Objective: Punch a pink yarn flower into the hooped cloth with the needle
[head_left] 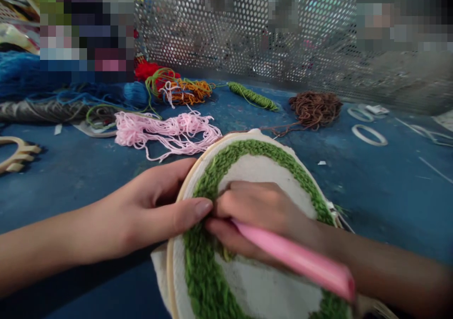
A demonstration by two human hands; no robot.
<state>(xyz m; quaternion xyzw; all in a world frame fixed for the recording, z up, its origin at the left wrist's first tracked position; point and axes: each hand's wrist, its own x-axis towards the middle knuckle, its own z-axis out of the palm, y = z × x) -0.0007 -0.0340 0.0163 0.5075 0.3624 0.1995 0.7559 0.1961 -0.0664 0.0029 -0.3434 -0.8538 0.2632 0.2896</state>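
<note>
A round embroidery hoop (pixel 172 267) with white cloth stands tilted in front of me. Thick green yarn stitching (pixel 203 276) forms a broad ring on the cloth. My left hand (pixel 155 205) grips the hoop's left rim, thumb on the stitched front and fingers behind. My right hand (pixel 255 215) is closed around a pink-handled punch needle (pixel 293 255), its handle pointing down to the right. The fist rests close to the cloth beside the left thumb and hides the tool's tip. A small yellowish bit of yarn (pixel 226 253) shows below the fist.
Pink yarn (pixel 166 132), a green skein (pixel 253 96), brown yarn (pixel 314 109), orange yarn (pixel 193 91) and blue yarn (pixel 71 85) lie on the blue table (pixel 399 205). White rings (pixel 370 135) lie at right, a wooden ring piece (pixel 17 154) at left. A perforated metal panel (pixel 247 40) stands behind.
</note>
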